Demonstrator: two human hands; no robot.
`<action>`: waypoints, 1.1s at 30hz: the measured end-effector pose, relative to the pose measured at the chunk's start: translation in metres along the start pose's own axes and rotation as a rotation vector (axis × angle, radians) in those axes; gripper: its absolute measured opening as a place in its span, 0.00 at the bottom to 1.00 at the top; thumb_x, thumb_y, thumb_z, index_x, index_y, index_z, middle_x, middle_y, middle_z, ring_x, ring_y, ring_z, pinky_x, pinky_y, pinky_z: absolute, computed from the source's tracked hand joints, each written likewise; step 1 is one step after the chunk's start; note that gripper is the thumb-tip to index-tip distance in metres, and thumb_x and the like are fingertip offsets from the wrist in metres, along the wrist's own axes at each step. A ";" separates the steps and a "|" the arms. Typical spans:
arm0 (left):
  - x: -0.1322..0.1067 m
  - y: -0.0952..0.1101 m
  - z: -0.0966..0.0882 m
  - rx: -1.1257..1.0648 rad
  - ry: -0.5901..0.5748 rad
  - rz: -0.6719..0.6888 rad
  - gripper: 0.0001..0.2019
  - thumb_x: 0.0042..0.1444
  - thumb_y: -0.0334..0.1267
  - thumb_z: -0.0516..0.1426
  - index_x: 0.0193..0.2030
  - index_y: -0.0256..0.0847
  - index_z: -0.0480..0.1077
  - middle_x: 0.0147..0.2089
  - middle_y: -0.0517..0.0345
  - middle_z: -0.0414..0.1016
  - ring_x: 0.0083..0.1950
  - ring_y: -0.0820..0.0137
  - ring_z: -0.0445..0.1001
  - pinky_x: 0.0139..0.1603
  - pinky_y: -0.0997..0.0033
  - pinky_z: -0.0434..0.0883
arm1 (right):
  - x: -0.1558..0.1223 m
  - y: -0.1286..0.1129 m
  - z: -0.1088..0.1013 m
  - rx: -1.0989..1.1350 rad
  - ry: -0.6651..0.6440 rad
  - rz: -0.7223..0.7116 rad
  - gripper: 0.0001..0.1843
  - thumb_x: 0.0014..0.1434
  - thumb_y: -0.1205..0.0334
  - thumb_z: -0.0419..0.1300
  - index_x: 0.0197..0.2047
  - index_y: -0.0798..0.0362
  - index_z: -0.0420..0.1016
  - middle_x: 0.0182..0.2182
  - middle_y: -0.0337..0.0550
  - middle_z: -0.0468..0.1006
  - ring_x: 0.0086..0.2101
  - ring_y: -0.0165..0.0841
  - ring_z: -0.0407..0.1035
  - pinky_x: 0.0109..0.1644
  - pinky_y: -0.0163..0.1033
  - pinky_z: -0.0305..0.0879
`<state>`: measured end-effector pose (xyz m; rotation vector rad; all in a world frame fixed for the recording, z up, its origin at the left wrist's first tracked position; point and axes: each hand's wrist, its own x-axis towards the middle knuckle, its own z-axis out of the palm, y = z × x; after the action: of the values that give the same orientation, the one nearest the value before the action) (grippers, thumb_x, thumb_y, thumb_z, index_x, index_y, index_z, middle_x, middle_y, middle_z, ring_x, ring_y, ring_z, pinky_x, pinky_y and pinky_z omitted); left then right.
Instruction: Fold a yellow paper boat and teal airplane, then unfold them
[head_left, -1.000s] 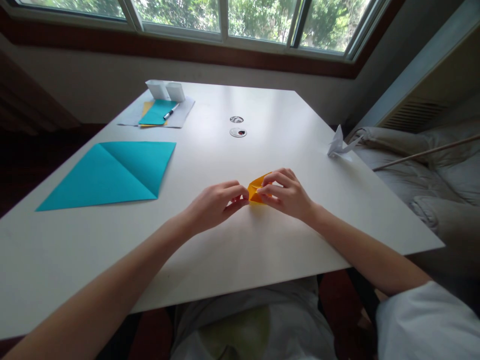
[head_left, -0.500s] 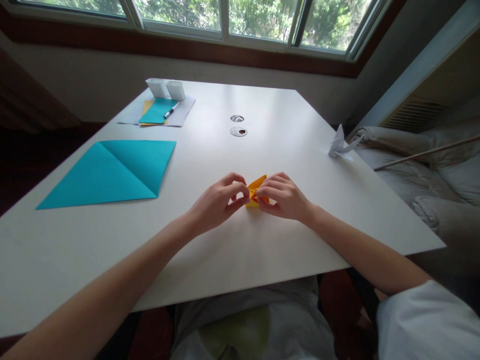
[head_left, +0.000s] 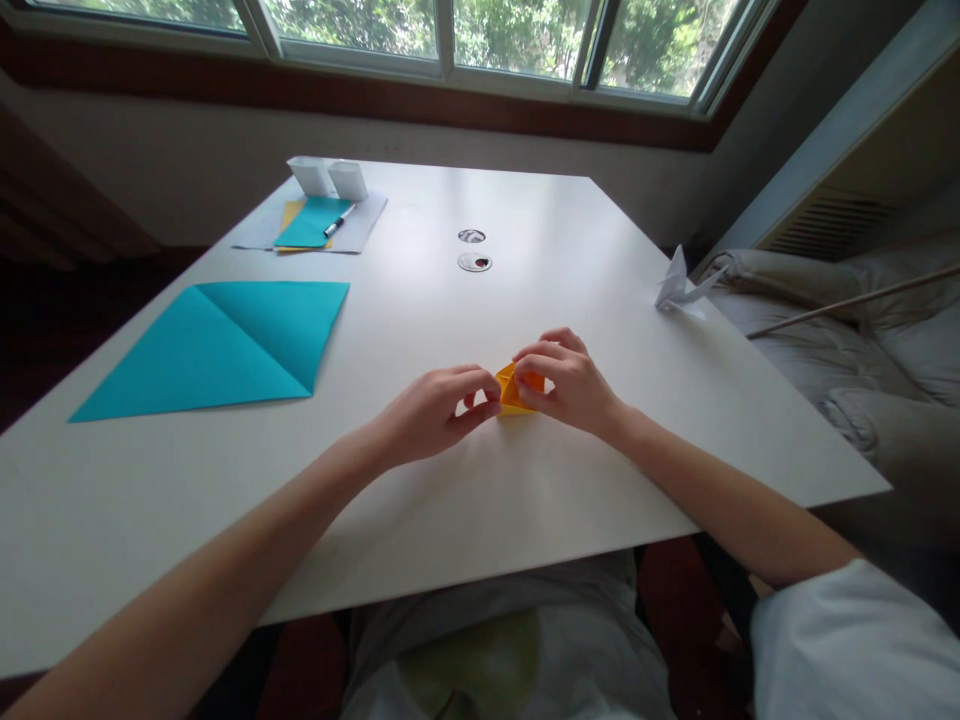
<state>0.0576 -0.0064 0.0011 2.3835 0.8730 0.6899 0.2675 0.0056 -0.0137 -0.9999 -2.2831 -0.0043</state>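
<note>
A small piece of folded yellow-orange paper (head_left: 513, 396) is between my hands, just above or on the white table. My left hand (head_left: 439, 408) pinches its left side, thumb below and fingers above. On the other side, my right hand (head_left: 566, 385) grips the paper's right part with thumb and fingertips. Parts of the folds are hidden behind the fingers. To the left of my hands lies a large sheet of turquoise paper (head_left: 225, 345) with a crease across it.
A white paper crane (head_left: 679, 285) stands near the table's right edge. At the far left, a pen (head_left: 339, 222) lies on a small turquoise sheet (head_left: 311, 225) beside two white folded boxes (head_left: 348, 181). Two round inserts (head_left: 475, 262) sit in the tabletop (head_left: 450, 530).
My right hand has shifted up slightly. The yellow-orange paper's raised tip no longer sticks up between the hands, and its shape looks lower and wider. The view has moved slightly.
</note>
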 end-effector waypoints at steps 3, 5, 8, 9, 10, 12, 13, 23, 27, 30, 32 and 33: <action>0.010 0.004 -0.005 -0.004 -0.001 -0.121 0.12 0.57 0.42 0.51 0.33 0.38 0.72 0.28 0.59 0.73 0.27 0.76 0.67 0.28 0.78 0.64 | 0.000 0.000 0.000 -0.022 -0.008 -0.003 0.05 0.54 0.64 0.57 0.29 0.50 0.73 0.32 0.40 0.78 0.42 0.38 0.61 0.45 0.43 0.54; 0.021 0.005 -0.010 0.025 -0.012 -0.236 0.13 0.55 0.41 0.51 0.33 0.38 0.74 0.27 0.59 0.74 0.27 0.75 0.68 0.27 0.78 0.62 | 0.001 -0.001 0.000 -0.025 -0.005 -0.021 0.05 0.55 0.64 0.57 0.30 0.50 0.74 0.30 0.39 0.77 0.42 0.37 0.62 0.46 0.42 0.53; 0.040 0.003 -0.020 0.079 -0.151 -0.338 0.10 0.48 0.39 0.55 0.32 0.39 0.77 0.27 0.59 0.75 0.27 0.73 0.69 0.25 0.78 0.61 | 0.002 -0.002 0.001 -0.018 0.005 -0.045 0.04 0.54 0.65 0.58 0.30 0.49 0.74 0.29 0.37 0.77 0.41 0.36 0.63 0.47 0.42 0.52; 0.046 0.001 -0.023 0.078 -0.242 -0.359 0.10 0.46 0.38 0.55 0.32 0.39 0.77 0.26 0.59 0.75 0.26 0.73 0.68 0.24 0.78 0.60 | 0.003 -0.002 0.002 -0.015 0.002 -0.047 0.04 0.54 0.65 0.58 0.30 0.49 0.74 0.29 0.37 0.77 0.41 0.36 0.63 0.47 0.42 0.51; 0.053 0.000 -0.026 0.075 -0.331 -0.383 0.11 0.44 0.38 0.56 0.32 0.40 0.78 0.26 0.59 0.75 0.26 0.73 0.68 0.23 0.78 0.60 | 0.004 -0.003 0.002 -0.011 -0.003 -0.046 0.04 0.54 0.65 0.58 0.29 0.49 0.74 0.28 0.37 0.77 0.41 0.36 0.63 0.48 0.42 0.51; 0.063 -0.001 -0.031 0.087 -0.469 -0.420 0.10 0.41 0.38 0.57 0.29 0.40 0.78 0.24 0.60 0.75 0.24 0.73 0.67 0.22 0.77 0.58 | 0.005 -0.003 0.002 0.000 -0.014 -0.037 0.04 0.54 0.65 0.58 0.28 0.49 0.73 0.27 0.37 0.77 0.41 0.35 0.64 0.48 0.42 0.51; 0.068 0.000 -0.032 0.112 -0.494 -0.432 0.09 0.39 0.38 0.58 0.28 0.41 0.78 0.23 0.61 0.74 0.24 0.73 0.67 0.21 0.77 0.58 | 0.005 -0.004 0.002 0.007 -0.016 -0.031 0.04 0.53 0.65 0.58 0.28 0.49 0.73 0.26 0.36 0.77 0.41 0.35 0.64 0.48 0.42 0.51; 0.071 0.011 -0.017 0.403 -0.457 -0.532 0.07 0.35 0.42 0.61 0.24 0.45 0.75 0.22 0.61 0.71 0.22 0.71 0.65 0.22 0.74 0.57 | 0.002 -0.006 0.004 0.064 -0.036 0.054 0.03 0.48 0.66 0.60 0.29 0.50 0.69 0.26 0.37 0.76 0.41 0.38 0.64 0.48 0.44 0.52; 0.064 0.013 -0.015 0.412 -0.422 -0.553 0.07 0.37 0.43 0.60 0.24 0.45 0.73 0.23 0.59 0.71 0.22 0.69 0.66 0.22 0.73 0.57 | 0.003 -0.009 0.001 0.080 -0.112 0.150 0.09 0.47 0.61 0.63 0.33 0.51 0.70 0.30 0.39 0.77 0.42 0.39 0.63 0.48 0.45 0.53; 0.061 0.018 -0.014 0.439 -0.390 -0.556 0.06 0.38 0.43 0.60 0.24 0.46 0.73 0.24 0.58 0.72 0.24 0.68 0.67 0.23 0.72 0.58 | 0.006 -0.014 -0.002 0.004 -0.178 0.170 0.07 0.49 0.58 0.63 0.30 0.51 0.72 0.28 0.40 0.77 0.41 0.41 0.63 0.44 0.45 0.53; 0.059 0.022 -0.014 0.464 -0.371 -0.564 0.06 0.38 0.43 0.60 0.23 0.46 0.73 0.24 0.57 0.72 0.26 0.68 0.68 0.24 0.72 0.58 | 0.008 -0.018 -0.005 -0.065 -0.213 0.143 0.06 0.50 0.58 0.63 0.29 0.51 0.73 0.28 0.41 0.77 0.41 0.41 0.62 0.42 0.45 0.53; 0.058 0.024 -0.013 0.475 -0.366 -0.570 0.06 0.38 0.44 0.61 0.23 0.45 0.72 0.24 0.57 0.71 0.26 0.67 0.68 0.25 0.72 0.58 | 0.009 -0.021 -0.007 -0.100 -0.221 0.123 0.06 0.50 0.58 0.63 0.30 0.51 0.74 0.29 0.42 0.77 0.41 0.41 0.62 0.42 0.45 0.53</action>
<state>0.0986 0.0219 0.0420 2.3396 1.5757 -0.1937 0.2530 -0.0046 0.0021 -1.2461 -2.4354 0.0468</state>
